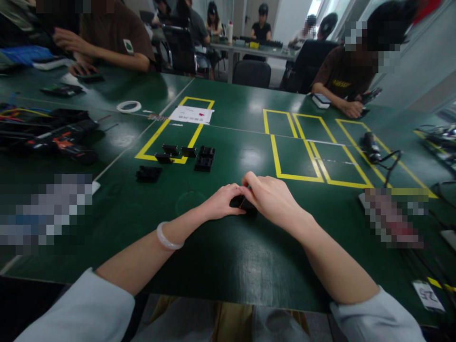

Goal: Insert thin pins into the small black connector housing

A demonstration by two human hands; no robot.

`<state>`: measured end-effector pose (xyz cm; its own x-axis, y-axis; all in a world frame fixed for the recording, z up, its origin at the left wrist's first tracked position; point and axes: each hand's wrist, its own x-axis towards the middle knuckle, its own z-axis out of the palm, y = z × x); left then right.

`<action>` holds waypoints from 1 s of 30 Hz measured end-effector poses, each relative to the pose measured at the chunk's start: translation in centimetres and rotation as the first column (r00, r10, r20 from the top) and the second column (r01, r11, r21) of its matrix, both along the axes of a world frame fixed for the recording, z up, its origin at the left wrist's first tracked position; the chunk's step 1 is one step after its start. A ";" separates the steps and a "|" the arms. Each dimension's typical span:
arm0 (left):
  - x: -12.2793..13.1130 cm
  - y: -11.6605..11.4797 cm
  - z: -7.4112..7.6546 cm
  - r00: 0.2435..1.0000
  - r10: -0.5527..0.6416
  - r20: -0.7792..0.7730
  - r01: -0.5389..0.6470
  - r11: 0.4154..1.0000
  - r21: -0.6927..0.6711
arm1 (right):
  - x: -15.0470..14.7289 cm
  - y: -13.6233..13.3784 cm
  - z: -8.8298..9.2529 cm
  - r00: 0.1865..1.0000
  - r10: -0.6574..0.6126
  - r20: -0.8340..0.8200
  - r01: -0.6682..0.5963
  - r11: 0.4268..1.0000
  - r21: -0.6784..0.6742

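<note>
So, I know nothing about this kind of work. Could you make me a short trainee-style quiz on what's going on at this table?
1. Multiple choice: What do the left hand and right hand hold between them?
a) a roll of white tape
b) a small black part
c) a sheet of paper

2. True or false: The pale bracelet is on the left wrist.

3. Fill the gap: The white sheet lies across an outline whose colour is ____.

Key: 1. b; 2. true; 3. yellow.
</note>
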<state>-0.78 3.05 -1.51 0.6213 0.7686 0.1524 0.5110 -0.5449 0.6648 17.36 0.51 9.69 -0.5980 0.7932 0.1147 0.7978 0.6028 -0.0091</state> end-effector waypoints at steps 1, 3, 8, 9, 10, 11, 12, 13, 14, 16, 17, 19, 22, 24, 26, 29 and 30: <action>0.0 0.0 0.0 1.000 0.000 -0.003 0.000 1.000 0.000 | 0.0 0.1 0.0 1.000 -0.008 0.006 0.008 1.000 0.004; 0.0 0.0 0.0 1.000 -0.002 -0.003 0.002 1.000 0.004 | 0.0 0.1 -0.1 1.000 -0.013 0.000 0.013 1.000 -0.005; 0.0 0.1 -0.2 1.000 -0.004 0.014 0.004 1.000 0.006 | 0.0 0.0 0.1 0.997 0.012 -0.073 -0.018 0.997 -0.070; 0.0 0.1 -0.2 1.000 -0.002 0.015 0.002 1.000 0.005 | 0.0 0.0 0.1 0.997 0.016 -0.080 -0.022 0.997 -0.075; 0.0 0.1 -0.2 1.000 0.001 0.013 -0.001 1.000 0.004 | 0.0 -0.1 0.2 0.997 0.015 -0.080 -0.021 0.997 -0.077; 0.0 0.1 -0.2 1.000 0.004 0.010 -0.004 1.000 0.002 | 0.0 -0.1 0.2 0.997 0.014 -0.075 -0.019 0.997 -0.074; 0.0 0.1 -0.2 1.000 0.005 0.004 -0.005 1.000 -0.001 | 0.0 -0.1 0.2 0.998 0.010 -0.066 -0.015 0.998 -0.067; 0.0 0.0 -0.1 1.000 0.006 -0.001 -0.006 1.000 -0.005 | 0.0 -0.1 0.2 0.999 0.005 -0.053 -0.008 0.998 -0.056; 0.0 0.0 -0.1 1.000 0.007 -0.003 -0.007 1.000 -0.007 | 0.0 -0.1 0.2 0.999 -0.002 -0.037 0.001 0.999 -0.044; 0.0 0.0 0.0 1.000 0.007 -0.002 -0.007 1.000 -0.004 | 0.0 0.0 0.1 1.000 -0.008 -0.018 0.007 1.000 -0.028; 0.0 0.0 0.0 1.000 0.007 0.003 -0.007 1.000 0.000 | 0.0 0.0 0.1 1.000 -0.004 -0.020 0.003 1.000 -0.028; 0.0 0.0 0.0 1.000 0.006 0.012 -0.006 1.000 0.006 | 0.0 0.0 0.1 0.999 0.012 -0.040 -0.013 0.999 -0.035; 0.1 0.0 -0.1 1.000 0.012 0.015 -0.012 1.000 -0.002 | 0.0 0.0 0.1 0.998 0.026 -0.061 -0.029 0.999 -0.044; 0.0 0.0 -0.1 1.000 0.016 0.007 -0.016 1.000 -0.011 | 0.0 -0.1 0.1 0.998 0.025 -0.050 -0.027 0.999 -0.034; 0.0 0.0 -0.1 1.000 0.016 0.001 -0.016 1.000 -0.017 | 0.0 -0.1 0.1 0.999 0.021 -0.029 -0.021 1.000 -0.013; 0.0 0.0 -0.1 1.000 0.011 0.015 -0.011 1.000 -0.010 | 0.0 0.0 -0.1 1.000 0.015 -0.007 -0.015 1.000 0.014; 0.0 0.0 -0.1 1.000 0.009 0.021 -0.009 1.000 -0.006 | 0.0 0.0 -0.1 1.000 0.017 -0.010 -0.017 1.000 0.013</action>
